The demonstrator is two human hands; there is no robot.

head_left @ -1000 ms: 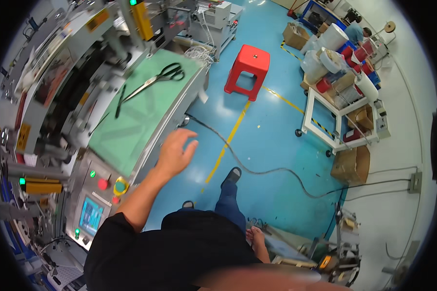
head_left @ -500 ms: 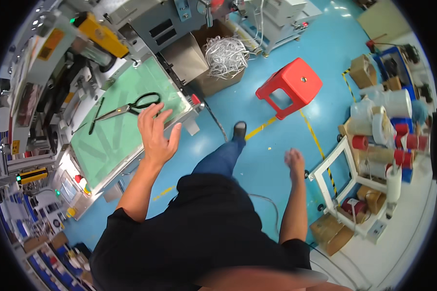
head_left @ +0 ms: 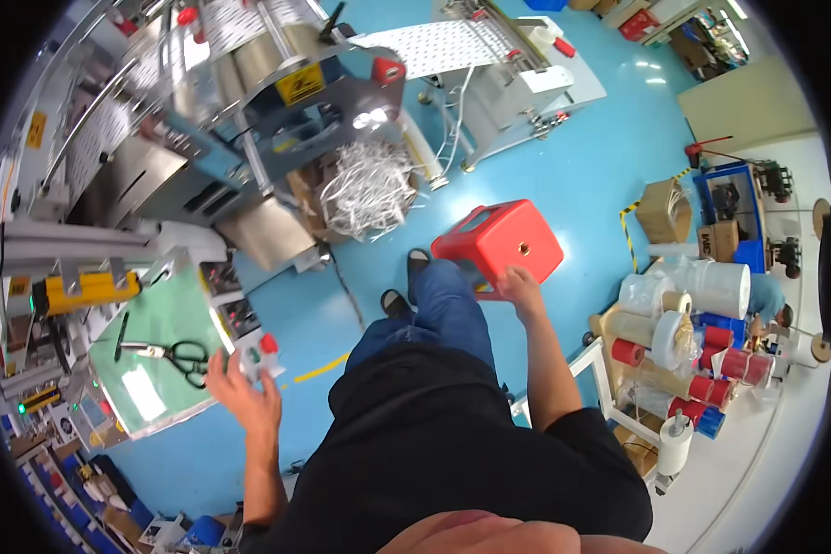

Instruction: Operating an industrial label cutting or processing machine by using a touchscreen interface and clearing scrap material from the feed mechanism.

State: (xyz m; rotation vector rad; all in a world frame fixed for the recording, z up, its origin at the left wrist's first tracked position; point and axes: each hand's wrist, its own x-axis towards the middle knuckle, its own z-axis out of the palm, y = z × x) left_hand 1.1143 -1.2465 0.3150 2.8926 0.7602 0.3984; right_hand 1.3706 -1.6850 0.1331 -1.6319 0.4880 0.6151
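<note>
My right hand [head_left: 521, 290] is at the near edge of a red plastic stool [head_left: 537, 242], its fingers bent against the rim of the seat. The stool has a round hole in its seat and stands ahead of my legs. On the left, my left hand [head_left: 246, 395] hovers with its fingers apart and nothing in it. Close to its fingertips lie black-handled scissors [head_left: 189, 358] on a green work mat [head_left: 171, 309]. A thin black pen-like tool [head_left: 122, 336] rests on the mat beside the blades.
A cardboard box of white strip scrap [head_left: 369, 189] sits by the machine [head_left: 314, 115] ahead. On the right, a white-framed cart [head_left: 605, 379] carries film rolls [head_left: 718, 288]. Farther back are a cardboard box [head_left: 665, 210] and another machine [head_left: 499, 97].
My right hand has moved forward onto the stool. I stand nearer to the stool and scrap box. My left hand stays open, and the scissors remain on the mat.
</note>
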